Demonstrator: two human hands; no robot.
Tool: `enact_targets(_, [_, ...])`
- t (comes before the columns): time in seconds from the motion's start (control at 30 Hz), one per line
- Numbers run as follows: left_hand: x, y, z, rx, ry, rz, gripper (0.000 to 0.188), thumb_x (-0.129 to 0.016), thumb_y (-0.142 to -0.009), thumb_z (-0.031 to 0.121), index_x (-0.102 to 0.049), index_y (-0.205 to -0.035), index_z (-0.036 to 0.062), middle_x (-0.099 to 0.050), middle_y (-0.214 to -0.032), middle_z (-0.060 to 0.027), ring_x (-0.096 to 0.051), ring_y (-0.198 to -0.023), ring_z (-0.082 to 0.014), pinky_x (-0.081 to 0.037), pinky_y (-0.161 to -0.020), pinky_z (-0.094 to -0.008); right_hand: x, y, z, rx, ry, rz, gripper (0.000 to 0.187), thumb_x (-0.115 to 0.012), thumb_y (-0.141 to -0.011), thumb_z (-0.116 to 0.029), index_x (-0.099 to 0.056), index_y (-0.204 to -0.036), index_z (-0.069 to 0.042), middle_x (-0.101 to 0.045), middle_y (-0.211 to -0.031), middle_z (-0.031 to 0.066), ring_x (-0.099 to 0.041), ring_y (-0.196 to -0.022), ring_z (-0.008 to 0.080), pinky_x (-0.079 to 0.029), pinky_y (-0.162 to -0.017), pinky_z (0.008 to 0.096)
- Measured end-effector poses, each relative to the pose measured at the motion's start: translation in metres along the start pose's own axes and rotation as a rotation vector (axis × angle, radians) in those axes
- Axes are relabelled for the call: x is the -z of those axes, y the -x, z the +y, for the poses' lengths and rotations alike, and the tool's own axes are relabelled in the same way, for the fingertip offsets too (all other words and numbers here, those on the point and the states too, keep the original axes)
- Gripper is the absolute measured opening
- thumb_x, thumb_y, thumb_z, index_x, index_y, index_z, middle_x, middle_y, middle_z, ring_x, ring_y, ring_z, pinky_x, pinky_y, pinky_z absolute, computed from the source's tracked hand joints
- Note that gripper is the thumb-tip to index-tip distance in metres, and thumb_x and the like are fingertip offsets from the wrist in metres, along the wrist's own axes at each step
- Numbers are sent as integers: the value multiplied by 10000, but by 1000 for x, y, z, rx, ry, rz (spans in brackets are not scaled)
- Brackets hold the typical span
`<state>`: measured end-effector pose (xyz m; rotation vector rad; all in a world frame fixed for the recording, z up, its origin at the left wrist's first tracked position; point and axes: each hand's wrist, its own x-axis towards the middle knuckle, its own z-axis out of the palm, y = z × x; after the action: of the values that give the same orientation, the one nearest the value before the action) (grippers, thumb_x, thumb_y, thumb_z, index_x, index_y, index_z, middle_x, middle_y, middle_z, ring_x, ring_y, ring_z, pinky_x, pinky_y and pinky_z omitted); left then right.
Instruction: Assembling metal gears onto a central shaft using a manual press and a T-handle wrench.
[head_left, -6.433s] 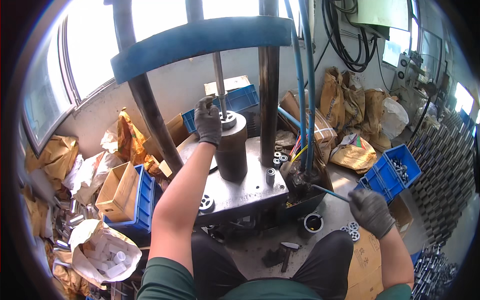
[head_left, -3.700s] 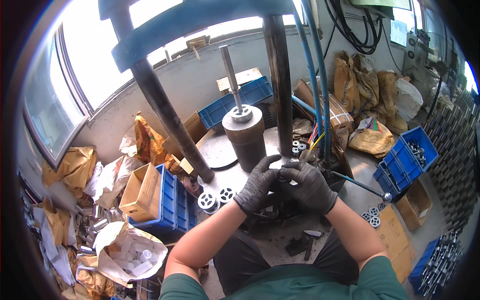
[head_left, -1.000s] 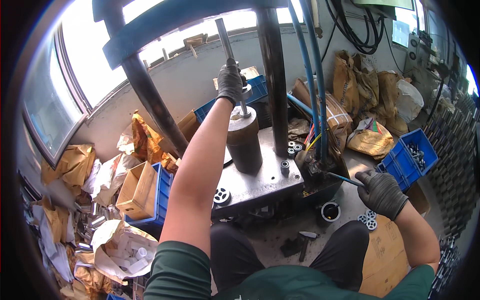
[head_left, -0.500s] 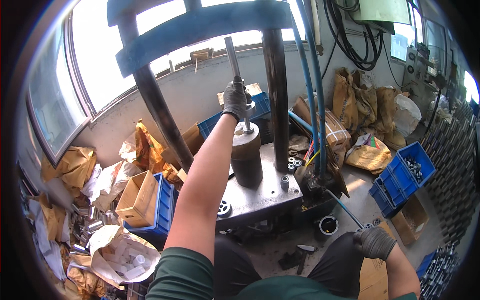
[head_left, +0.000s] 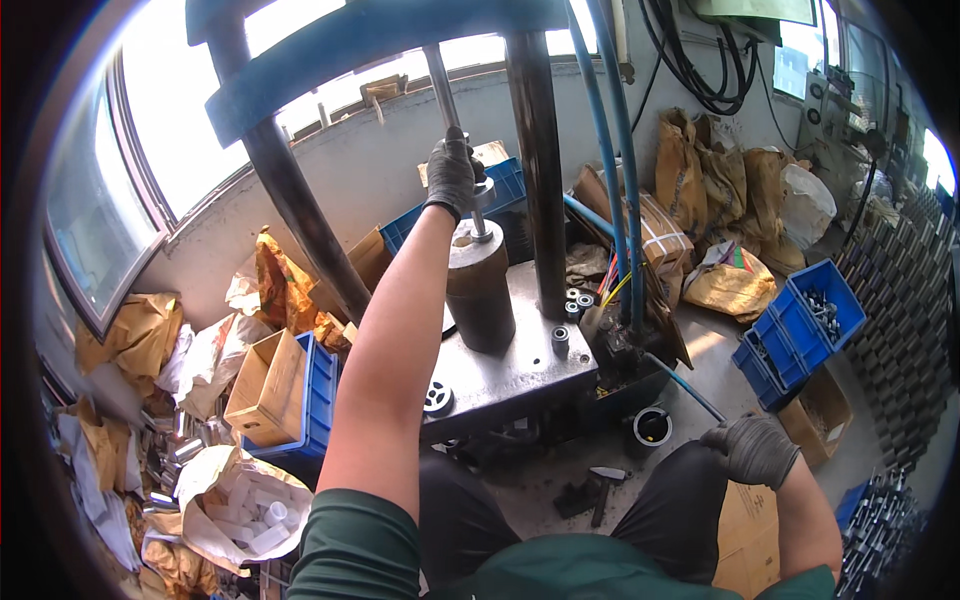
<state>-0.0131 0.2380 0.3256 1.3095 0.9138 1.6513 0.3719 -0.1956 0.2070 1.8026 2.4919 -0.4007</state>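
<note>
My left hand [head_left: 450, 180], in a dark grey glove, is wrapped round an upright metal rod [head_left: 438, 85] above a thick dark cylinder [head_left: 480, 305]. A ring-shaped collar [head_left: 482, 193] sits on the rod beside the hand. Below it, the rod's lower end meets the cylinder's pale top. The cylinder stands on the steel table [head_left: 520, 375] of a press with a blue crossbeam [head_left: 390, 50]. Low on the right, my gloved right hand [head_left: 757, 453] is closed round the end of a slim lever [head_left: 685, 388] that runs up to the press's pump.
A spoked wheel [head_left: 438, 398] and several small metal rings lie on the table. A hammer [head_left: 604, 492] and a round pot [head_left: 652, 427] are on the floor. Blue bins [head_left: 822, 315] with metal parts stand right; a wooden box [head_left: 268, 388] and sacks lie left.
The whole view has shifted, so the scene sits slightly higher and further left. Both hands keep their holds on the rod and the lever.
</note>
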Motion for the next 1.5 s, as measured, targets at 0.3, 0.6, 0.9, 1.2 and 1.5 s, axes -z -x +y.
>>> enact_targets(0.3, [0, 7, 6, -6, -22, 23, 523, -541, -1043, 606, -574, -912, 100, -545, -617, -33, -555, -513, -174, -444, -417, -332, -15, -2, 13, 18, 47, -148, 345, -613, -902, -260, -758, -1150, -67, -739, -996, 205, -713, -958, 394, -558, -884, 499])
enact_targets(0.6, [-1, 8, 4, -63, -51, 18, 547, -526, -1044, 618, -576, -929, 86, -547, -609, -39, -535, -469, -173, -444, -423, -331, -14, -2, 13, 31, 69, -77, 329, -590, -912, -258, -761, -1143, -98, -759, -991, 147, -721, -909, 369, -564, -853, 486])
enact_targets(0.9, [6, 2, -1, -59, -45, 9, 552, -525, -1042, 627, -576, -941, 86, -551, -619, -44, -529, -489, -168, -444, -432, -331, 55, -70, 9, 14, 49, 780, 272, -654, -915, -153, -729, -1149, -36, -727, -994, 218, -704, -908, 414, -566, -834, 478])
enact_targets(1.2, [5, 43, 3, -168, 3, 65, 513, -540, -1057, 569, -570, -924, 74, -563, -635, -55, -554, -512, -164, -471, -433, -326, 133, -189, 28, -14, 47, 1017, 275, -626, -959, -218, -732, -1145, -45, -738, -1034, 222, -716, -978, 399, -570, -872, 468])
enact_targets(1.5, [49, 268, -42, 128, 984, 96, 620, -461, -1014, 750, -573, -960, 143, -586, -702, -54, -593, -673, -227, -516, -887, -493, 116, -165, 26, -25, -17, 885, 224, -652, -944, -165, -734, -1062, 6, -736, -995, 249, -719, -964, 406, -566, -866, 453])
